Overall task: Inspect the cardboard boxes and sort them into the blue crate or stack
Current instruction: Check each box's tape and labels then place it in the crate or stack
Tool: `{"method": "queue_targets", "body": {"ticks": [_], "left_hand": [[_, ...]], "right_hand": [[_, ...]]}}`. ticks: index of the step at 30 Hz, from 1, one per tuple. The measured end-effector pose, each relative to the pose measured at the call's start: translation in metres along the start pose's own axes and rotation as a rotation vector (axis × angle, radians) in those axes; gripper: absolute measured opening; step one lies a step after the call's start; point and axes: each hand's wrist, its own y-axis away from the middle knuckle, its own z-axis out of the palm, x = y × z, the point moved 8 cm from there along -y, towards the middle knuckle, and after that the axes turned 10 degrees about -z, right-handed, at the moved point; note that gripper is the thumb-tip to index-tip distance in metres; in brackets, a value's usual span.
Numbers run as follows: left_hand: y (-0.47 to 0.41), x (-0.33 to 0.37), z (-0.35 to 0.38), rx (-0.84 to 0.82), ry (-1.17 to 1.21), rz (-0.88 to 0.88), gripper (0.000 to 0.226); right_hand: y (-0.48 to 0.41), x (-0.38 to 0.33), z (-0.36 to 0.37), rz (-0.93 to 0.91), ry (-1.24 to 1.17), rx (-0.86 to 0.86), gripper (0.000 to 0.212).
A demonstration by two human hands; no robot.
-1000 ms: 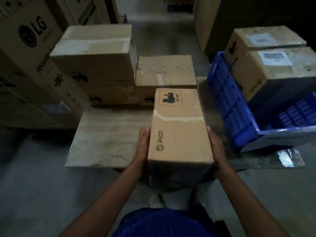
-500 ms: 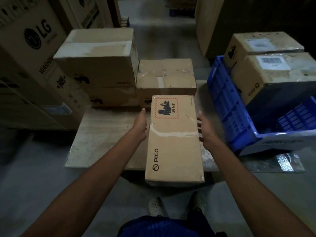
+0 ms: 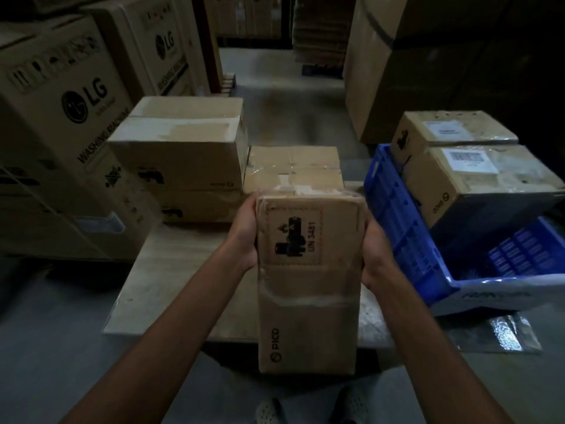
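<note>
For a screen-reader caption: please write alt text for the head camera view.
Both hands, left hand and right hand, grip the sides of a PICO box over a low platform. Stacked boxes sit behind; a blue crate with two boxes sits right.

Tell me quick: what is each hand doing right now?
Left hand: closed on the left side of the PICO box, holding it.
Right hand: closed on the box's right side, sharing the hold.
</note>
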Motion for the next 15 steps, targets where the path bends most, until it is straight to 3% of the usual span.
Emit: {"method": "queue_targets", "body": {"ticks": [3, 8, 11, 15], "left_hand": [[0.009, 0.015, 0.002, -0.056, 0.041, 0.095, 0.057], [-0.002, -0.007, -0.008, -0.163, 0.060, 0.226, 0.049], [-0.010, -0.037, -0.025, -0.073, 0.049, 0.237, 0.055], [-0.014, -0.044, -0.035, 0.039, -0.115, 0.201, 0.039]], "right_hand": [[0.002, -0.012, 0.004, -0.041, -0.102, 0.034, 0.043], [0.001, 0.008, 0.008, 0.004, -0.160, 0.020, 0.054], [0.004, 0.036, 0.004, 0.074, -0.067, 0.061, 0.043], [0.006, 0.040, -0.003, 0.102, 0.045, 0.070, 0.028]]}}
